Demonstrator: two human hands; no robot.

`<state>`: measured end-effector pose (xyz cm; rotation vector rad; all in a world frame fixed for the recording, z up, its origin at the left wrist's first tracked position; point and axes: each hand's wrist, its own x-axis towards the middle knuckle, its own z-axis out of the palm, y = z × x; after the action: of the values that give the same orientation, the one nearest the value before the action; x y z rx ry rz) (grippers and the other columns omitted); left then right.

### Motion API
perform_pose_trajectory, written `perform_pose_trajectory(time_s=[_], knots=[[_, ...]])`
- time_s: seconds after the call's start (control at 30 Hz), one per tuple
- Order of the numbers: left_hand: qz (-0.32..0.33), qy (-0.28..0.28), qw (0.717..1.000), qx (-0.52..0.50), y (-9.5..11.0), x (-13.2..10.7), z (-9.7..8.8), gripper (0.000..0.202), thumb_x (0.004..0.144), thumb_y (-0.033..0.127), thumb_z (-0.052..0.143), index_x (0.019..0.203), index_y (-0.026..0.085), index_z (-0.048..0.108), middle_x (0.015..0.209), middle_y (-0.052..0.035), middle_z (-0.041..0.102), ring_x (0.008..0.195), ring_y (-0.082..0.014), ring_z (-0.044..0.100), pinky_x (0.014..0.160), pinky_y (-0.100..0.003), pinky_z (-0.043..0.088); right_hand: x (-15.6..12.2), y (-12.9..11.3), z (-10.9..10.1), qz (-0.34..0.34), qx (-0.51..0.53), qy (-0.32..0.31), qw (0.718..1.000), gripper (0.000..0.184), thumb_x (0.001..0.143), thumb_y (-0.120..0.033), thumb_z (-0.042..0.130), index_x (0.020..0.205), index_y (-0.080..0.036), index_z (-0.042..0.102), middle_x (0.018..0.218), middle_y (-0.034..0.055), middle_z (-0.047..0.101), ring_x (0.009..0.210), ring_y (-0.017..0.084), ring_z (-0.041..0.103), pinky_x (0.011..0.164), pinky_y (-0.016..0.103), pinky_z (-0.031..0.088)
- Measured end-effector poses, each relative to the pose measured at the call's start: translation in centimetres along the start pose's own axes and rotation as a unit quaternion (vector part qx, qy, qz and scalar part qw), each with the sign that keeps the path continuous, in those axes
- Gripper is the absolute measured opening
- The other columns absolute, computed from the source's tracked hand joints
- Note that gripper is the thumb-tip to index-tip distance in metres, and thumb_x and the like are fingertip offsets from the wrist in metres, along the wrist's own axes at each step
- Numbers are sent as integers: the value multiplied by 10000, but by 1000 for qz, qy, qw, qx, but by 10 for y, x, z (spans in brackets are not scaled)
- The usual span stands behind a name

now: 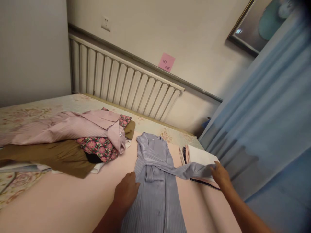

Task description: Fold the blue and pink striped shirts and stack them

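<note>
Grey-blue dress (157, 200) partly folded, mid-bed (52, 105); one sleeve (188, 171) not yet laid in.
Right hand (220, 173): fingers grasping sleeve end. Left hand (126, 190): fingers curled at dress's side, grip unclear. Folded stack (202, 155) near bed's right edge; loose clothes (65, 127) toward left edge await folding.

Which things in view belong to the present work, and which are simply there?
Belonging to the work:
- blue-grey garment, its sleeve in the right hand
- probably also clothes pile, folded stack

Simply there:
- radiator
- pink note
- framed picture
- curtain
</note>
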<state>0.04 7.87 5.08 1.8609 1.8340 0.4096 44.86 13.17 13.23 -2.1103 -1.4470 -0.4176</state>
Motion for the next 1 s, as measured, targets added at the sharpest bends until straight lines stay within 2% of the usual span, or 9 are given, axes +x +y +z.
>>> perform_pose_trajectory(time_s=[0.07,0.1,0.13,0.2,0.3,0.5,0.6,0.8,1.0], knots=[[10,-7,1000,10,1,-6,5,164,850,274,432,963,181,506,1045,-103,610,980,-241,593,773,-342,402,-22,-16,11,-61,-21,-7,998,375,777,-247,507,1124,-155,618,1171,170,636,1018,281,632,863,378,474],[12,-11,1000,15,2,-9,7,164,849,274,436,967,183,503,1047,-101,608,977,-242,595,769,-343,404,-34,-27,17,-88,-30,-26,995,397,807,-232,468,1175,-140,584,1219,169,609,1039,276,623,882,383,464],[15,-14,1000,20,2,-13,8,165,847,271,440,973,183,500,1052,-101,606,976,-243,596,765,-343,406,-44,-39,23,-119,-30,-63,990,389,827,-216,443,1184,-132,575,1214,162,613,1047,266,618,891,371,456],[13,-23,999,33,2,-18,7,168,841,249,441,985,182,497,1061,-102,603,974,-246,600,759,-344,411,-63,-66,35,-157,-18,-113,981,294,843,-198,447,1075,-180,628,1060,90,685,966,216,645,856,297,453],[1,-44,997,56,0,-26,6,191,839,205,420,1012,178,495,1069,-106,606,947,-241,615,755,-343,415,-86,-105,54,-211,7,-204,956,223,859,-169,463,977,-192,650,918,60,702,866,189,654,772,253,432],[14,-65,996,61,-15,-40,12,227,826,164,392,1020,184,509,1029,-116,645,967,-256,619,785,-358,407,-109,-157,82,-245,25,-216,945,153,885,-209,509,969,-218,636,971,36,661,894,164,618,761,219,392],[21,-68,997,40,-20,-45,14,204,793,150,403,950,201,523,974,-106,660,920,-260,620,757,-359,395,-110,-169,89,-252,3,-203,946,161,888,-214,514,1009,-223,620,1011,43,629,921,168,588,771,226,379],[32,-63,995,-67,-21,-42,4,136,700,117,436,767,227,477,754,2,585,735,-164,539,647,-270,326,-105,-170,96,-243,-18,-201,949,148,857,-141,507,874,-202,641,906,44,614,866,166,570,733,234,361],[67,-93,956,-271,-13,-35,6,126,638,111,460,712,213,458,605,75,396,598,-100,398,575,-215,292,-90,-165,93,-202,18,-161,966,187,856,-138,441,898,-177,618,913,58,630,833,161,573,732,232,355]])
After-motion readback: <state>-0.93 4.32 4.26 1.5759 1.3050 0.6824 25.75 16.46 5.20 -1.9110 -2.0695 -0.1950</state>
